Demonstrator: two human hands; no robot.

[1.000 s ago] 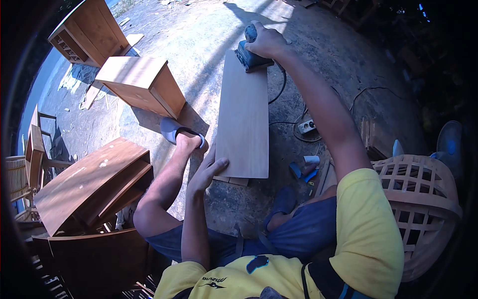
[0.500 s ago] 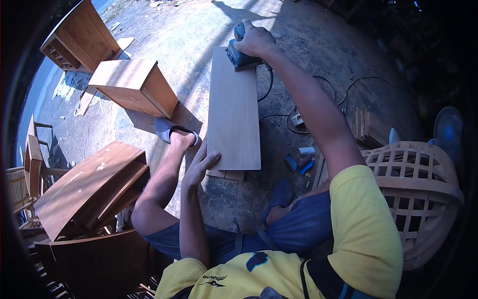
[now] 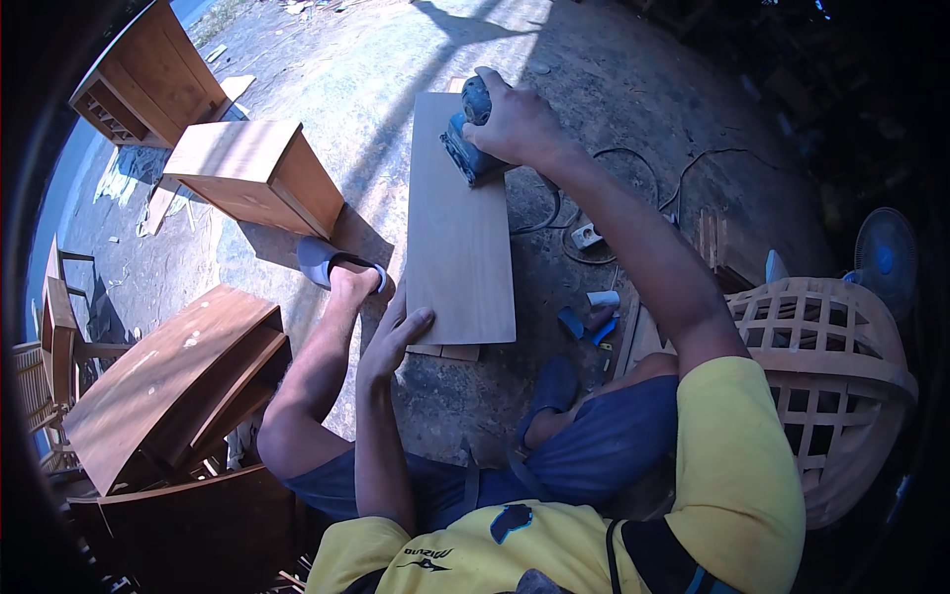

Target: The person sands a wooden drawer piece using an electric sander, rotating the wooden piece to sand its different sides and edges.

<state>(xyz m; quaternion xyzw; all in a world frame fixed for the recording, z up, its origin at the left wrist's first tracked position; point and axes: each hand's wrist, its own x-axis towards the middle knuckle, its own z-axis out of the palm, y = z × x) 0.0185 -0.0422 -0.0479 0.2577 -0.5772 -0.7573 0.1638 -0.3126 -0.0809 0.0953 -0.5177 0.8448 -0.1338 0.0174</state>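
The right hand (image 3: 517, 124) is clamping around a blue power sander (image 3: 467, 148) on the wooden board (image 3: 460, 228) at upper centre — the left hand (image 3: 396, 332), fingers spread, is pressing flat on the board's lower-left edge.

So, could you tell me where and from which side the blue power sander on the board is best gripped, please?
Probably by its rounded top housing, from above. The sander sits base-down on the flat wooden board, so only its top and sides are free, and its cable trails off to the right. The right hand already wraps it this way, while the left hand presses the board's near edge.
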